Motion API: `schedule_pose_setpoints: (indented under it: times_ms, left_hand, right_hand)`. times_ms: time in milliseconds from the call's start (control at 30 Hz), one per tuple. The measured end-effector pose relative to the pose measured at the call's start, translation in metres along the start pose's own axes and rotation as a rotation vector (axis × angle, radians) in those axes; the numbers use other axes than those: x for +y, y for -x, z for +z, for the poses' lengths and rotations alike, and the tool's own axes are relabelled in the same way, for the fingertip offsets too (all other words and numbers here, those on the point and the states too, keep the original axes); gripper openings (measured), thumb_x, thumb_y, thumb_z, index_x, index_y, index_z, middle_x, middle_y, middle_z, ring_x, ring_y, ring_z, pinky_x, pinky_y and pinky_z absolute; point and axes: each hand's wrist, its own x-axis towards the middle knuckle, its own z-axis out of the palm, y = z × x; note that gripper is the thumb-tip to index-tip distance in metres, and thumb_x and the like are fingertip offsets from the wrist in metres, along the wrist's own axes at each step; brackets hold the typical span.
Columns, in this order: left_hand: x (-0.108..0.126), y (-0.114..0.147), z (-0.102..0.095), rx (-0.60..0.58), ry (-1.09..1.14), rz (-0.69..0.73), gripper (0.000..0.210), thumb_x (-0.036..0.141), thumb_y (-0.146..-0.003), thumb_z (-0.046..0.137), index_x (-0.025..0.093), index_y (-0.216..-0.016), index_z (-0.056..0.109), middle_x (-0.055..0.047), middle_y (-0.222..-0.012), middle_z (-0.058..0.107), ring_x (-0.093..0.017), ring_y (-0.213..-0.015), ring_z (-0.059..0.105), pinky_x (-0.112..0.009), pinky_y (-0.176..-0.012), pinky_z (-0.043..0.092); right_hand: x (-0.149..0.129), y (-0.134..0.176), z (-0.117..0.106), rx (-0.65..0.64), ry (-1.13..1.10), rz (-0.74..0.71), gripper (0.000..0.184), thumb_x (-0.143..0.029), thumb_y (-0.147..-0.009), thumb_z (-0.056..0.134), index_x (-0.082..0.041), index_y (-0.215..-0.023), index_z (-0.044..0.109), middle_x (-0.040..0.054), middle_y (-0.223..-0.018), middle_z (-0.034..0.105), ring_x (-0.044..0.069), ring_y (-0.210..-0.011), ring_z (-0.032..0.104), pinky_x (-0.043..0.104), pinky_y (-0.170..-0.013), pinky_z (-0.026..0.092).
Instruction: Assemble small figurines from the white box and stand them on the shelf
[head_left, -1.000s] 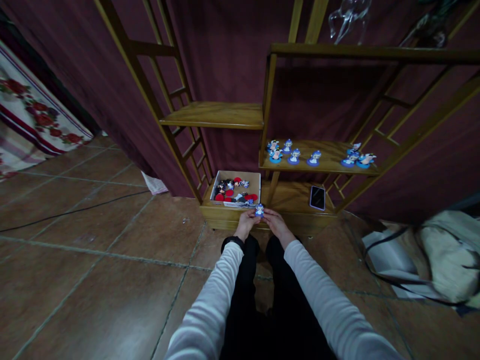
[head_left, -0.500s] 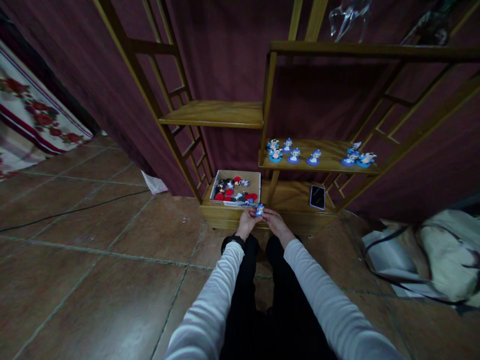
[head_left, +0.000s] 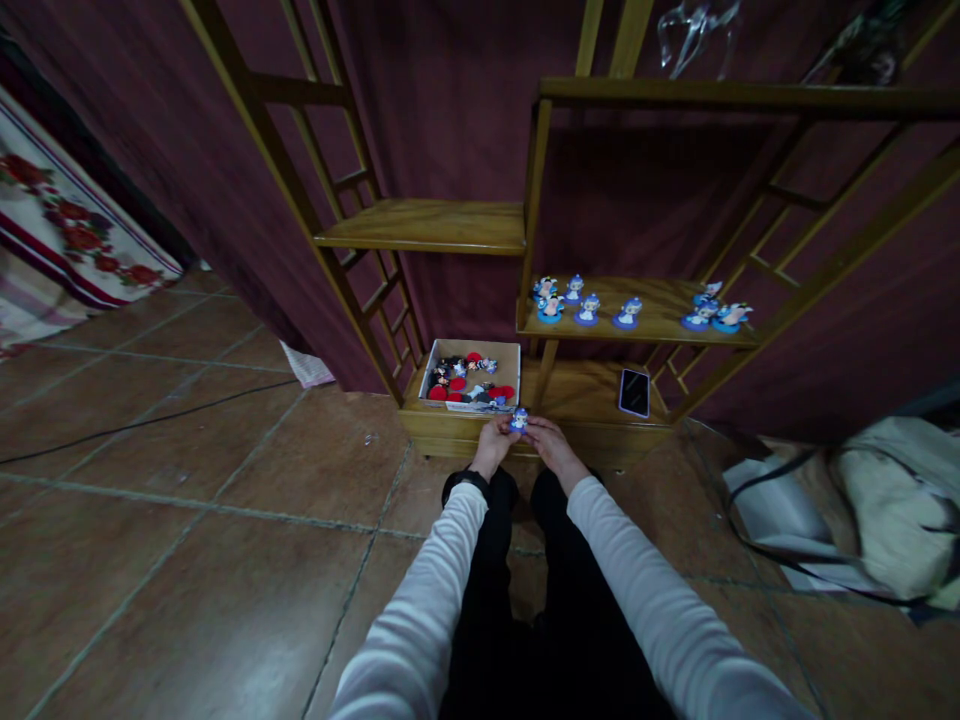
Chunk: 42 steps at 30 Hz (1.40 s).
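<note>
A small purple-and-white figurine [head_left: 519, 420] is held upright between my two hands, just in front of the shelf's low base. My left hand [head_left: 492, 444] grips it from the left side, fingers closed at its base. From the right, my right hand [head_left: 550, 443] pinches the same figurine. Right behind my left hand stands an open cardboard box [head_left: 513, 362] with several figurines and red round bases inside. On the shelf board [head_left: 660, 322] to the upper right, several similar figurines stand in groups, among them a purple one [head_left: 628, 313] near the middle.
A phone [head_left: 634, 392] lies on the lower shelf at right. The wooden shelf unit [head_left: 424, 228] has an upper left board and slanting lattice sides. A clear glass ornament [head_left: 697, 35] stands on the top board. Bags [head_left: 892, 500] sit on the floor at right; a black cable [head_left: 150, 422] runs at left.
The figurine is turned slightly in my fingers, and its front shows more plainly. Both hands stay in almost the same place.
</note>
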Motion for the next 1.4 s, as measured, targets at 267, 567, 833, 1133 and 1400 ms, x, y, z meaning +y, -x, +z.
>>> schedule_pose_setpoints:
  times_ms: [267, 567, 833, 1133, 1400]
  left_hand:
    - [0.008, 0.005, 0.002, -0.001, -0.032, 0.021, 0.039, 0.002, -0.056, 0.062, 0.013, -0.093, 0.061, 0.001, -0.065, 0.061, -0.009, -0.057, 0.053, -0.022, -0.058, 0.041]
    - [0.011, 0.006, 0.001, -0.067, -0.092, 0.050, 0.030, 0.003, -0.054, 0.067, 0.012, -0.082, 0.063, -0.003, -0.074, 0.064, -0.013, -0.068, 0.057, -0.028, -0.074, 0.043]
    - [0.012, 0.006, -0.002, -0.050, -0.012, -0.003, 0.029, 0.001, -0.053, 0.067, 0.012, -0.080, 0.064, -0.002, -0.075, 0.064, -0.012, -0.068, 0.056, -0.030, -0.078, 0.042]
    - [0.018, 0.011, 0.002, -0.067, 0.010, -0.022, 0.043, -0.001, -0.051, 0.064, 0.013, -0.092, 0.063, -0.002, -0.077, 0.066, -0.013, -0.072, 0.058, -0.031, -0.076, 0.044]
    - [0.019, 0.012, 0.002, -0.106, -0.007, -0.011, 0.043, 0.000, -0.050, 0.066, 0.014, -0.091, 0.063, -0.001, -0.074, 0.064, -0.012, -0.069, 0.058, -0.029, -0.074, 0.046]
  right_hand:
    - [0.002, -0.002, -0.002, 0.000, 0.015, -0.016, 0.022, -0.018, -0.052, 0.074, -0.017, -0.071, 0.063, 0.0019, -0.074, 0.068, 0.015, -0.071, 0.063, 0.032, -0.075, 0.049]
    - [0.000, 0.004, 0.000, -0.026, 0.060, -0.032, 0.024, -0.025, -0.052, 0.074, -0.018, -0.073, 0.064, 0.0009, -0.071, 0.068, 0.015, -0.068, 0.063, 0.032, -0.073, 0.050]
    - [-0.004, 0.010, 0.005, -0.027, 0.128, -0.084, 0.029, -0.031, -0.054, 0.073, -0.020, -0.080, 0.063, -0.0006, -0.077, 0.066, 0.014, -0.068, 0.062, 0.031, -0.070, 0.050]
    - [0.000, 0.008, 0.005, 0.029, 0.170, -0.123, 0.037, -0.039, -0.054, 0.073, -0.020, -0.084, 0.062, -0.0003, -0.079, 0.066, 0.012, -0.066, 0.061, 0.027, -0.065, 0.049]
    - [0.002, 0.006, 0.005, 0.071, 0.178, -0.124, 0.035, -0.039, -0.054, 0.072, -0.021, -0.080, 0.060, -0.0034, -0.069, 0.063, 0.009, -0.057, 0.057, 0.023, -0.057, 0.049]
